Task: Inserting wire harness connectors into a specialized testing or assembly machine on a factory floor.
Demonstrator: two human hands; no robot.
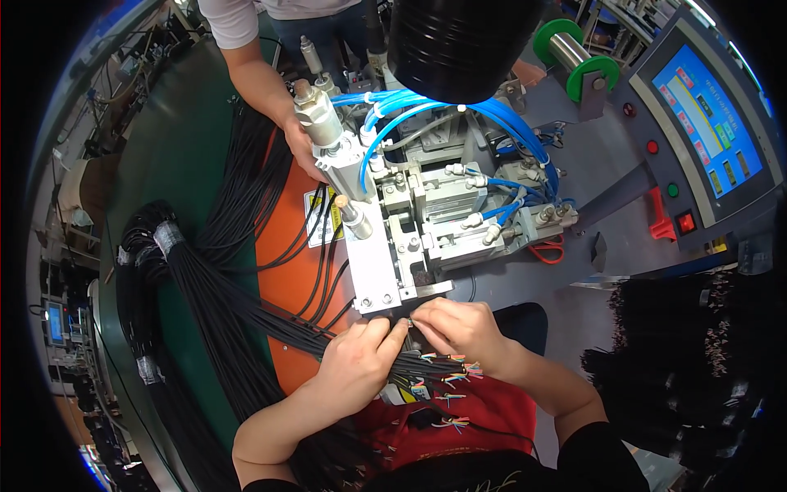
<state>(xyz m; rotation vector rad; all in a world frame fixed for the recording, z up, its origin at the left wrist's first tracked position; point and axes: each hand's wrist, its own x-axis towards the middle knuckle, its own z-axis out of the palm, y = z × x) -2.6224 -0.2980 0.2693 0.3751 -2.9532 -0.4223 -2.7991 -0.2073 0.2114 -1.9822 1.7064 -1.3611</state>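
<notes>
Left hand [354,361] and right hand [461,328] close together at front edge of metal press [410,246], fingertips nearly meeting just under its lower lip. Left hand curled, thumb and forefinger pinched on thin black cable [402,326] at its tip. Right hand also curled, fingers pinched on same cable end from other side. Cable tip right at mouth of press, touching or just short of it; cannot tell which.

Little free room here: press block directly above knuckles, loose cables with stripped coloured ends [447,381] fanned out just below wrists over red cloth [484,410]. More open space right of right hand, on grey table [574,328].

Thick bundle of black cables [213,303] spread left across orange mat [287,279] and green belt [172,164], running under left forearm. Second pile of black cables [689,361] at far right, well apart from hands.

Another person's hand [302,152] at back left edge of press, resting beside silver cylinder [321,123]. Blue hoses [459,115] looped over top. Control panel with blue screen [709,123] at upper right. No bins or trays in view.
</notes>
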